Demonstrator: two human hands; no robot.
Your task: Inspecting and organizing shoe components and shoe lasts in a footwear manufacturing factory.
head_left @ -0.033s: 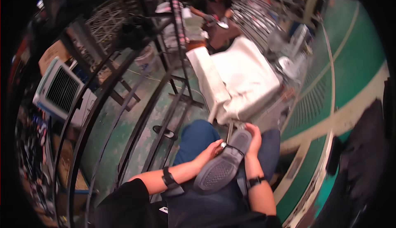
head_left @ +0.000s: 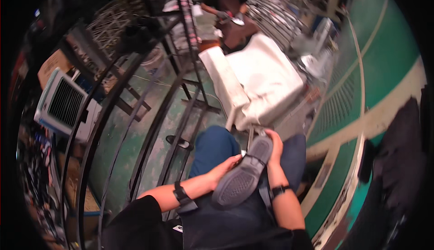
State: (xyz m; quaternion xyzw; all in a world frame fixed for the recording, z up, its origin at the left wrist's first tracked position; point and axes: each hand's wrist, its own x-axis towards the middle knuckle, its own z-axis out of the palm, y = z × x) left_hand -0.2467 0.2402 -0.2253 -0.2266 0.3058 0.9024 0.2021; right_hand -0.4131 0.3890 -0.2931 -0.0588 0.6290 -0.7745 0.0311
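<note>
A dark grey shoe (head_left: 239, 180) lies over my lap with its patterned sole facing me and its heel end pointing away. A thin dark band crosses the sole near the heel. My right hand (head_left: 275, 147) wraps round the heel end from the right side. Along the shoe's left side, my left hand (head_left: 222, 169) is closed, with its fingertips partly hidden behind the shoe's edge. A small white spot shows at those fingertips, too blurred to name. Just beyond the heel stands a narrow metal piece (head_left: 251, 137), partly covered by the shoe.
Ahead is a white-covered seat or block (head_left: 266, 73); a gloved person (head_left: 230, 17) works behind it. Black metal rack bars (head_left: 149, 134) run along my left, with an air cooler (head_left: 68, 101) beyond. A dark sandal (head_left: 179, 142) lies on the green floor.
The view has shifted slightly, so the surroundings sit a little further left and higher. Both hands keep their hold on the shoe.
</note>
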